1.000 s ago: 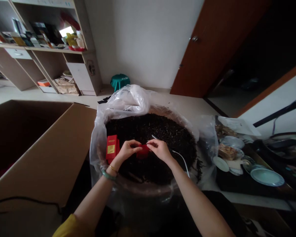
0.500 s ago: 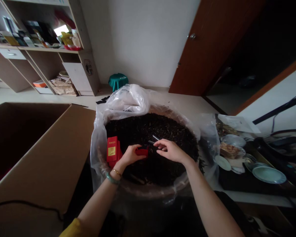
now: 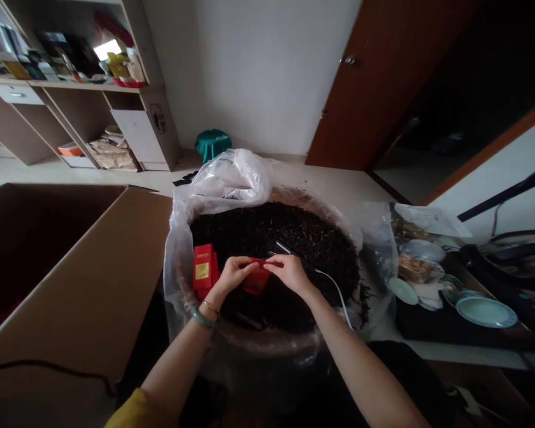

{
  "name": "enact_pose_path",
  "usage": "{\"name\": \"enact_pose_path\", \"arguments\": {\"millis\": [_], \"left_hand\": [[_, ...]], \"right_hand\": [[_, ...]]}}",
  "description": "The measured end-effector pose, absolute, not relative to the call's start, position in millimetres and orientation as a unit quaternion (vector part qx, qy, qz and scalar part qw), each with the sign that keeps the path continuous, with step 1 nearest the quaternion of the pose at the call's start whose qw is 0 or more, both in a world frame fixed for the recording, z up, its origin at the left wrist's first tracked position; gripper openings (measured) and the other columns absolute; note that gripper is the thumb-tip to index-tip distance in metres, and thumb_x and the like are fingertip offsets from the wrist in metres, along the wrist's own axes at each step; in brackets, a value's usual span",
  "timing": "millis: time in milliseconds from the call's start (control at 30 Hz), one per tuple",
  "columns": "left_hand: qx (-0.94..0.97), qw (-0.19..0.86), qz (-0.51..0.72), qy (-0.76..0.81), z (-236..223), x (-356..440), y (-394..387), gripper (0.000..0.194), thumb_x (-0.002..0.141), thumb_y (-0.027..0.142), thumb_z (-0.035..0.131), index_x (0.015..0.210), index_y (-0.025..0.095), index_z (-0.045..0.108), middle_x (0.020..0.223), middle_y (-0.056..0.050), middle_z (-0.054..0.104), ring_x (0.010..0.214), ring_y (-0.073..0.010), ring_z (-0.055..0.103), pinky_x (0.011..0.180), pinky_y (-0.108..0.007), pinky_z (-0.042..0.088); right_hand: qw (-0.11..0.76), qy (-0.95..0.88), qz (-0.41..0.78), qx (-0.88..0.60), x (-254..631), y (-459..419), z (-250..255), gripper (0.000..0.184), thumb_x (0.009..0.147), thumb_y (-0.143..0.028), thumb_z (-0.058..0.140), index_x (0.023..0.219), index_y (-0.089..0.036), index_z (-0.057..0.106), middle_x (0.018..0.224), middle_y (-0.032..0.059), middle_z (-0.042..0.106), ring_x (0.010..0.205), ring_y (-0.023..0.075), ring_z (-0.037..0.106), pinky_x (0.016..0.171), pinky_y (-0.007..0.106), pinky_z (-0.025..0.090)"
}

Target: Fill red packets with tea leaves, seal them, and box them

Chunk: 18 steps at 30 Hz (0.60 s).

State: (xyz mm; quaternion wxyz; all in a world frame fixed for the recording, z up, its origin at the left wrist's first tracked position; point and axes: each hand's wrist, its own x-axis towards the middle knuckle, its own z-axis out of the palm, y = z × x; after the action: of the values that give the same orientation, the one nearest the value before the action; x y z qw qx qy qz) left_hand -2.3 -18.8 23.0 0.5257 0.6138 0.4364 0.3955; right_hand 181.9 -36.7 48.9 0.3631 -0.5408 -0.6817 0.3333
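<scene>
Both hands hold a small red packet point(image 3: 255, 283) by its top edge, over a bed of dark, dried leaves point(image 3: 303, 229). My left hand point(image 3: 234, 274) pinches the left corner. My right hand point(image 3: 289, 272) pinches the right corner, fingers closed. Just behind the right hand lies a slim tool with two pale arms point(image 3: 283, 247), partly hidden by that hand. A white cord point(image 3: 339, 291) runs from it toward the front rim. Left of my left hand, a small stack of red packets with gold labels point(image 3: 203, 267) rests on the leaves.
Clear plastic point(image 3: 177, 255) lines the round container of leaves. At left stands a large open cardboard box point(image 3: 134, 238). On the right are small dishes point(image 3: 485, 313) and a plastic bag point(image 3: 378, 261). Behind are a teal-covered bin point(image 3: 213, 144), a shelf unit point(image 3: 136, 134) and a brown door point(image 3: 352, 113).
My right hand has moved left from beside the two-armed tool to the red packet and grips its edge. The packet has turned to hang face-on, and the white cord has come into view.
</scene>
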Motion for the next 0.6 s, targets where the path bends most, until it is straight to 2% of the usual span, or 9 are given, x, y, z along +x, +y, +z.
{"name": "enact_pose_path", "arguments": {"millis": [100, 167, 300, 400, 467, 533, 600], "left_hand": [[0.594, 0.536, 0.405, 0.442, 24.7, -3.1, -18.0, 0.034, 0.07, 0.045, 0.069, 0.069, 0.011, 0.071, 0.062, -0.003, 0.067, 0.057, -0.0131, 0.054, 0.052, -0.022, 0.038], [0.584, 0.545, 0.411, 0.439, 25.7, -2.8, -18.4, 0.035, 0.069, 0.045, 0.07, 0.064, 0.011, 0.069, 0.06, -0.002, 0.065, 0.055, -0.0123, 0.053, 0.051, -0.021, 0.038], [0.551, 0.606, 0.395, 0.416, 28.8, -0.4, -20.6, 0.038, 0.066, 0.044, 0.073, 0.083, 0.011, 0.069, 0.073, -0.002, 0.07, 0.063, -0.0139, 0.059, 0.057, -0.021, 0.044], [0.525, 0.657, 0.357, 0.406, 29.2, 0.4, -21.8, 0.048, 0.058, 0.04, 0.08, 0.093, 0.011, 0.067, 0.078, -0.003, 0.071, 0.065, -0.0146, 0.062, 0.06, -0.023, 0.047], [0.493, 0.678, 0.355, 0.413, 27.7, 0.2, -21.5, 0.052, 0.054, 0.04, 0.083, 0.093, 0.01, 0.067, 0.077, -0.004, 0.071, 0.063, -0.0148, 0.062, 0.061, -0.024, 0.048], [0.463, 0.686, 0.373, 0.42, 25.6, -0.2, -20.5, 0.053, 0.051, 0.04, 0.084, 0.092, 0.01, 0.068, 0.076, -0.004, 0.072, 0.062, -0.0153, 0.063, 0.062, -0.026, 0.049], [0.452, 0.684, 0.389, 0.421, 23.7, -0.4, -19.3, 0.052, 0.05, 0.04, 0.085, 0.09, 0.01, 0.069, 0.076, -0.005, 0.072, 0.063, -0.0159, 0.064, 0.063, -0.026, 0.05]], "right_hand": [[0.38, -0.664, 0.353, -0.538, 179.1, -35.6, 48.6, 0.013, 0.075, -0.027, 0.065, 0.082, -0.019, 0.073, 0.08, 0.0042, 0.074, 0.073, 0.0199, 0.068, 0.071, 0.031, 0.052], [0.382, -0.647, 0.37, -0.546, 175.4, -35.1, 46.7, 0.015, 0.074, -0.03, 0.066, 0.081, -0.018, 0.072, 0.074, 0.0038, 0.073, 0.066, 0.0193, 0.067, 0.065, 0.031, 0.053], [0.396, -0.606, 0.401, -0.561, 168.9, -33.9, 39.6, 0.023, 0.073, -0.038, 0.065, 0.082, -0.018, 0.072, 0.069, 0.0036, 0.071, 0.051, 0.0173, 0.061, 0.049, 0.029, 0.049], [0.406, -0.604, 0.408, -0.552, 170.3, -29.1, 35.2, 0.028, 0.075, -0.042, 0.063, 0.085, -0.017, 0.071, 0.073, 0.004, 0.072, 0.051, 0.0169, 0.061, 0.05, 0.03, 0.05], [0.403, -0.628, 0.372, -0.552, 177.7, -24.1, 34.0, 0.029, 0.08, -0.043, 0.057, 0.088, -0.018, 0.071, 0.079, 0.0044, 0.073, 0.061, 0.0183, 0.065, 0.058, 0.031, 0.053], [0.379, -0.672, 0.266, -0.579, 189.9, -19.7, 33.1, 0.026, 0.085, -0.036, 0.053, 0.098, -0.02, 0.069, 0.093, 0.0064, 0.072, 0.081, 0.0209, 0.066, 0.073, 0.034, 0.052], [0.295, -0.706, 0.125, -0.632, 203.3, -18.0, 30.6, 0.03, 0.085, -0.028, 0.057, 0.112, -0.02, 0.063, 0.108, 0.0101, 0.068, 0.1, 0.0246, 0.06, 0.085, 0.037, 0.047]]}}
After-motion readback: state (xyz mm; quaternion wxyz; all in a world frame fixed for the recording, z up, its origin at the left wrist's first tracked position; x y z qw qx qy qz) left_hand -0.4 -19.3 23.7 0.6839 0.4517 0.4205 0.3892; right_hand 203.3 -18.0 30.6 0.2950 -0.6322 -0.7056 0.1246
